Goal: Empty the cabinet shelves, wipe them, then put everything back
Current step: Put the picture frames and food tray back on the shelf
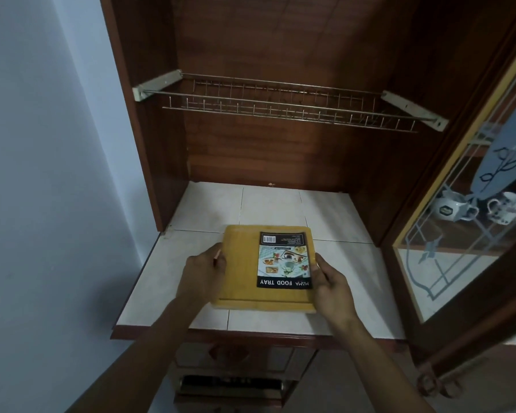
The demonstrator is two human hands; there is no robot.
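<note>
Under wire rack [280, 112], tray [240, 260] on shelf [344, 257]; door [459, 234] at right.

bare forearms, with left hand [203, 271] and right hand [333, 289] likewise bare.

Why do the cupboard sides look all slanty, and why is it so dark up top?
Head view: the wide lens splays the cupboard walls and rack outward; light is dim, darkest above the rack, brightest on the tiled shelf and tray; the drawers below look blurry.

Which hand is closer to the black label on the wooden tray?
Right. The right hand grips the tray beside the label; the left hand holds its opposite edge.
</note>
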